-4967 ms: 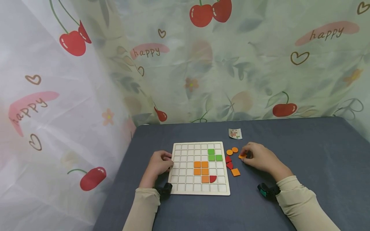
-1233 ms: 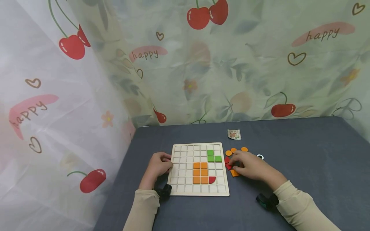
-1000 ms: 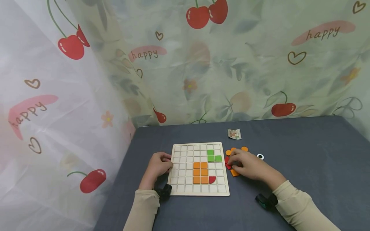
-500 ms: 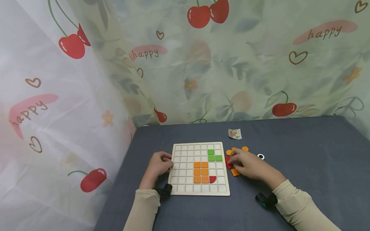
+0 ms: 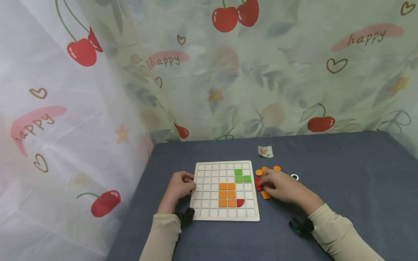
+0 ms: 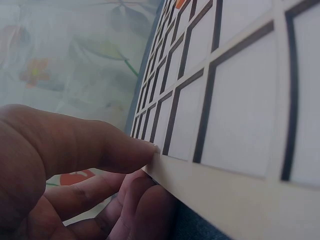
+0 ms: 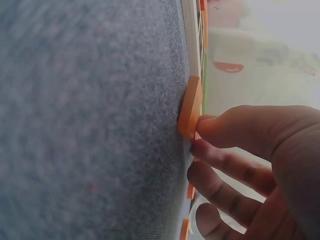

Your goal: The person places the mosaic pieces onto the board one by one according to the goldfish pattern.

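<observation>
The left hand [image 5: 181,185] pinches the left edge of a pale gridded board [image 5: 204,214]; in the left wrist view its thumb [image 6: 127,155] lies on the rim, the other fingers below it. Set in the grid are several orange square tiles [image 5: 222,194], green square tiles [image 5: 238,178] and one red quarter-round tile [image 5: 240,202]. Just right of the board, the right hand [image 5: 279,185] reaches down with fingertips at the loose red tiles [image 5: 257,180], partly covering them. By its thumb [image 7: 212,127] lies a loose orange square tile [image 7: 190,107].
Behind the right hand are round orange tiles [image 5: 259,173] and a white ring-like piece with a dark centre [image 5: 295,177]. A small card with a printed coloured grid [image 5: 265,151] lies farther back on the dark tablecloth [image 5: 343,174]. Patterned curtains [image 5: 277,79] stand behind and left.
Five seconds ago the right hand held an orange square tile; another orange tile now fills the board's block. That hand has moved left to the red tiles and stayed. The left hand holds still.
</observation>
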{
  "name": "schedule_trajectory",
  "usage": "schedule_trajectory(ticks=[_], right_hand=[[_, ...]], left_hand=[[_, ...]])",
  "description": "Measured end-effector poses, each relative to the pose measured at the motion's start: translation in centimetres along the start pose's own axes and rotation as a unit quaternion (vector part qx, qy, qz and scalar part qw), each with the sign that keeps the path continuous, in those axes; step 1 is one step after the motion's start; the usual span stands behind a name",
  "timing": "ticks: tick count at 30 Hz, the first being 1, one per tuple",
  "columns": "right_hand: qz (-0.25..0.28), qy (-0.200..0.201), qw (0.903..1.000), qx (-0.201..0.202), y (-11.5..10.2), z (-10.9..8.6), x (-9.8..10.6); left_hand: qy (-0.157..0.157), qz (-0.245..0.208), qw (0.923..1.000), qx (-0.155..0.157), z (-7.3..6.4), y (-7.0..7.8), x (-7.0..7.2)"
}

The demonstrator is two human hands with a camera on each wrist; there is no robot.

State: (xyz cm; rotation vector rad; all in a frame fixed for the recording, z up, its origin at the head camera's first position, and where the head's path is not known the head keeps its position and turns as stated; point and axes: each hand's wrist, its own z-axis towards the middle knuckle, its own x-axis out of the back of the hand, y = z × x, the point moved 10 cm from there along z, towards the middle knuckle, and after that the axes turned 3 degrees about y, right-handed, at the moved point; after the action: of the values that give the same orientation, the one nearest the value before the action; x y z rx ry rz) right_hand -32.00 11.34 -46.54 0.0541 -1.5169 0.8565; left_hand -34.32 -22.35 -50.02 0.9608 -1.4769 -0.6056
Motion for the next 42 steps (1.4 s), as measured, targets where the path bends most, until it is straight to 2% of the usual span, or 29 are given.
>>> schedule_trajectory(ticks=[7,14,23,33,42], right_hand=[[-0.003,0.001,0.9998,-0.017,0.4,-0.1,0.1],[0.017,0.003,0.9995,-0.027,0.7,-0.1,0.0],[0.003,-0.006,0.9999,-0.010,0.1,0.0,-0.3],[-0.029,0.020,0.9988,-0.034,0.9,-0.2,0.6],[-0.043,0.028,0.9982,-0.031,1.1,-0.1,0.7]], left_hand=[[0.002,0.004,1.0000,-0.001,-0.2,0.1,0.0],[0.005,0.009,0.9999,0.004,0.0,0.0,0.1],[0.008,0.011,0.9999,0.005,0.1,-0.1,0.0],[0.003,0.010,0.9999,0.001,0.1,0.0,-0.1],[0.001,0.006,1.0000,0.002,0.1,0.0,-0.1]])
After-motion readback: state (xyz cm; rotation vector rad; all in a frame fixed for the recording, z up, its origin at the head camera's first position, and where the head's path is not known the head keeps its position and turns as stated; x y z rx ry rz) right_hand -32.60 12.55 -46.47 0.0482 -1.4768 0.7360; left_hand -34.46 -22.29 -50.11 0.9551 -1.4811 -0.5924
